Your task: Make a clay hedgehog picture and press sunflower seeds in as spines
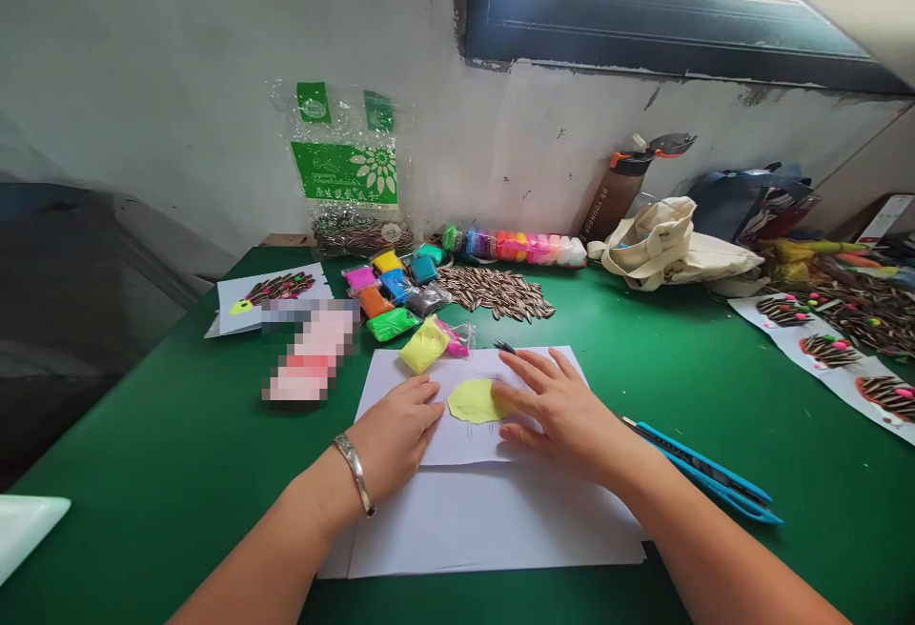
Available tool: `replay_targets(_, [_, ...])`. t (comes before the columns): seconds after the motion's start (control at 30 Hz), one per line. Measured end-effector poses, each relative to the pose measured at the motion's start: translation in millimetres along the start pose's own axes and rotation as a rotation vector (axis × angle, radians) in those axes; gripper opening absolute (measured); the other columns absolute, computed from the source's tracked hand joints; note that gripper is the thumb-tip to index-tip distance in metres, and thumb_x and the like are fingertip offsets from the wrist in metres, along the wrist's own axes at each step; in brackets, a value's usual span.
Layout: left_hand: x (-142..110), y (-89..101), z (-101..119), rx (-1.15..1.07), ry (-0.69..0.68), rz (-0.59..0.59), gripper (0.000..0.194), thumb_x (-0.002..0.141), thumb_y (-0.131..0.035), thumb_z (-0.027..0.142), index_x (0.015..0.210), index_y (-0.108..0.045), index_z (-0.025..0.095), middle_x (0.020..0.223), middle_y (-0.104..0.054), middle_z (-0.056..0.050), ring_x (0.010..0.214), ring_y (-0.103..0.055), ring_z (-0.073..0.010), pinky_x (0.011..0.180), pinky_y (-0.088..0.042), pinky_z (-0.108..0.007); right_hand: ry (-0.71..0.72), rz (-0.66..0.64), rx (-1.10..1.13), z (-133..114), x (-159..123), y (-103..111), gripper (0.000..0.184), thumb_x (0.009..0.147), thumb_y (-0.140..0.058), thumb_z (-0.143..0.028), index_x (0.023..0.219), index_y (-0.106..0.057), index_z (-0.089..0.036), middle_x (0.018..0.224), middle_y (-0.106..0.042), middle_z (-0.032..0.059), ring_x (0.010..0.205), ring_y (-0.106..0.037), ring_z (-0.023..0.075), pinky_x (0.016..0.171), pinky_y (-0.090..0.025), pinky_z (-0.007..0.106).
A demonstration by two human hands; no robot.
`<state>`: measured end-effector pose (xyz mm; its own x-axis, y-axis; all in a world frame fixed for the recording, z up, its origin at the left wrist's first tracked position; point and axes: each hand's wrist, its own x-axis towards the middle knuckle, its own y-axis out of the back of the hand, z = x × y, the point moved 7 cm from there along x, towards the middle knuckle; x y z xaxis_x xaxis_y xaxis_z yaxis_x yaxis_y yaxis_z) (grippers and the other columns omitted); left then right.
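A flattened patch of yellow modelling clay (473, 400) lies on a sheet of white paper (447, 452), with short pencil lines below it. My right hand (547, 401) is spread over the clay's right side, and its fingers touch the clay or the paper there. On the paper left of the clay rests my left hand (400, 430), its fingers stretched out and holding nothing. A packet of yellow clay (424, 347) and a pink packet (456, 339) lie at the paper's upper edge. The tip of a dark pen-like tool (504, 346) shows beyond my right fingers.
Coloured clay packets (392, 286) and a heap of sunflower seeds (498, 292) lie farther back. Right of my forearm is a blue cutter-like tool (707, 468). A seed bag (350, 177), a bottle (616, 189) and a cloth bag (664, 249) line the wall. Finished seed pictures (833, 351) lie far right.
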<state>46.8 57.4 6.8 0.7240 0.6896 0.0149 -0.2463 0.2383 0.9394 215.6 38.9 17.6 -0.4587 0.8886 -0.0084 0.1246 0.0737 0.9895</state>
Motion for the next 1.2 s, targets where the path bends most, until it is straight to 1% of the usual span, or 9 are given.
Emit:
replay_targets(0.07, [-0.2,0.5,-0.3,-0.010,-0.002,0.016,0.029,0.090,-0.045,0.010,0.104,-0.070,0.015,0.121,-0.062,-0.015,0.122,-0.051,-0.0288,0.102,-0.047,-0.044,0.032,0.013,0.003,-4.0,0.7,-4.2,0.047,0.087,-0.057,-0.046,0.130,-0.055,-0.030,0.149,-0.038,0.0107,0.133,-0.036,0.0354,0.107,-0.023,0.064])
replay_targets(0.13, [-0.5,-0.2,-1.2,-0.014,0.000,0.018,0.029,0.090,-0.045,0.010,0.104,-0.070,0.015,0.121,-0.062,-0.015,0.123,-0.051,-0.0287,0.102,-0.047,-0.044,0.051,0.017,0.000,-5.7,1.8,-9.8,0.048,0.087,-0.056,-0.048,0.131,-0.054,-0.029,0.148,-0.039,0.0111,0.133,-0.037,0.0356,0.106,-0.023,0.065])
replay_targets(0.23, [-1.0,-1.5,-3.2,-0.030,0.006,0.019,0.030,0.090,-0.045,0.011,0.106,-0.069,0.015,0.123,-0.062,-0.015,0.124,-0.050,-0.0288,0.103,-0.046,-0.044,0.039,0.011,-0.006,-3.3,3.9,-16.0,0.047,0.088,-0.052,-0.050,0.130,-0.054,-0.028,0.147,-0.042,0.0106,0.133,-0.037,0.0359,0.106,-0.023,0.065])
replay_targets(0.33, [-1.2,-1.1,-4.0,-0.043,-0.001,0.043,0.029,0.089,-0.045,0.011,0.105,-0.069,0.017,0.121,-0.062,-0.014,0.123,-0.050,-0.0273,0.103,-0.046,-0.042,0.016,0.001,-0.008,0.3,4.9,-16.9,0.048,0.089,-0.050,-0.051,0.130,-0.055,-0.027,0.147,-0.042,0.0107,0.134,-0.035,0.0364,0.106,-0.023,0.065])
replay_targets(0.5, [-0.9,-1.5,-1.3,0.023,-0.013,0.019,0.029,0.090,-0.045,0.010,0.104,-0.069,0.016,0.119,-0.063,-0.013,0.122,-0.050,-0.0270,0.103,-0.046,-0.041,0.017,0.033,-0.021,-1.9,4.6,-14.7,0.049,0.089,-0.047,-0.054,0.129,-0.056,-0.027,0.151,-0.034,0.0097,0.135,-0.033,0.0367,0.107,-0.022,0.066])
replay_targets(0.63, [-1.0,-0.7,0.6,0.034,-0.003,-0.009,0.030,0.090,-0.044,0.009,0.104,-0.069,0.014,0.120,-0.062,-0.015,0.123,-0.050,-0.0280,0.104,-0.045,-0.042,0.024,0.069,-0.025,-8.2,7.0,-16.6,0.054,0.089,-0.046,-0.056,0.135,-0.051,-0.027,0.153,-0.030,0.0116,0.137,-0.030,0.0371,0.107,-0.020,0.065])
replay_targets(0.9, [-0.7,1.1,-0.4,-0.032,-0.017,0.050,0.028,0.090,-0.045,0.010,0.100,-0.070,0.016,0.116,-0.063,-0.014,0.121,-0.051,-0.0273,0.103,-0.046,-0.043,0.005,0.065,-0.040,-7.2,11.5,-19.8,0.053,0.089,-0.047,-0.055,0.132,-0.054,-0.025,0.149,-0.039,0.0119,0.137,-0.030,0.0359,0.108,-0.020,0.063])
replay_targets(1.07, [-0.8,-0.6,-0.7,0.003,-0.007,0.017,0.029,0.091,-0.044,0.011,0.103,-0.070,0.015,0.119,-0.063,-0.014,0.123,-0.051,-0.0285,0.103,-0.046,-0.043,-0.006,0.053,-0.036,-3.6,9.9,-18.7,0.051,0.090,-0.047,-0.054,0.131,-0.054,-0.025,0.148,-0.039,0.0115,0.137,-0.030,0.0357,0.108,-0.021,0.062])
replay_targets(1.2, [-1.9,-1.8,-0.9,0.006,0.000,-0.002,0.030,0.091,-0.043,0.011,0.105,-0.070,0.013,0.122,-0.061,-0.016,0.124,-0.049,-0.0303,0.104,-0.045,-0.045,-0.004,0.059,-0.051,-1.7,7.3,-14.8,0.048,0.089,-0.049,-0.054,0.127,-0.057,-0.027,0.148,-0.040,0.0107,0.136,-0.030,0.0366,0.106,-0.021,0.065])
